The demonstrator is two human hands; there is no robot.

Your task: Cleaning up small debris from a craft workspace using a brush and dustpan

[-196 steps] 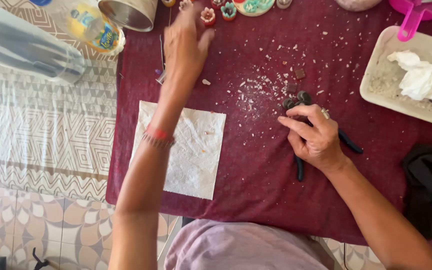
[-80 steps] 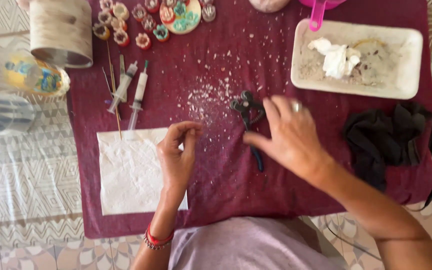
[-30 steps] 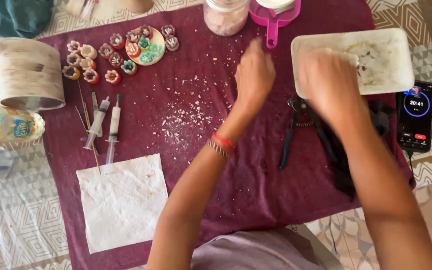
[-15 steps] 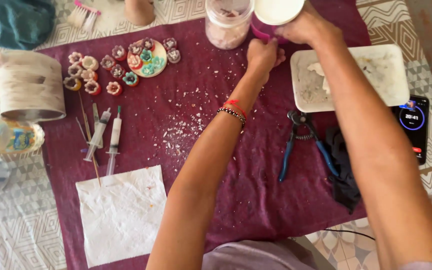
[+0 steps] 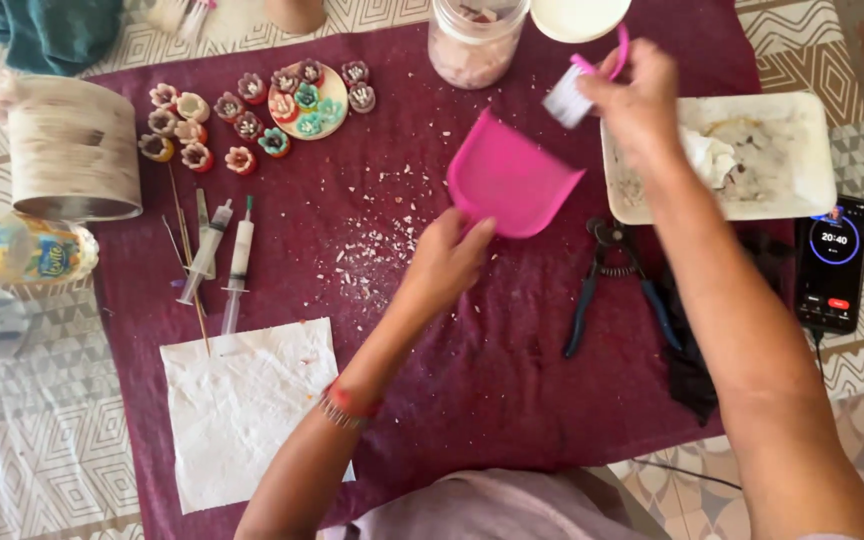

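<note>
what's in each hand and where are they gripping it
Left hand holds the pink dustpan by its near edge; right hand grips the small brush by its pink handle.

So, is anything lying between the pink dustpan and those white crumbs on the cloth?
Nothing visible: bare maroon cloth separates the pink plastic dustpan, in the left hand, from the scattered white crumbs.

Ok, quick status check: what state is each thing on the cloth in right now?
Pink dustpan: held by left hand, tilted above cloth.
Small brush: gripped in right hand, raised.
Jar: open, its lid off.
Pliers: lying flat, handles spread.
Syringes: lying side by side.
Phone: screen lit.
White crumbs: scattered, unswept.
</note>
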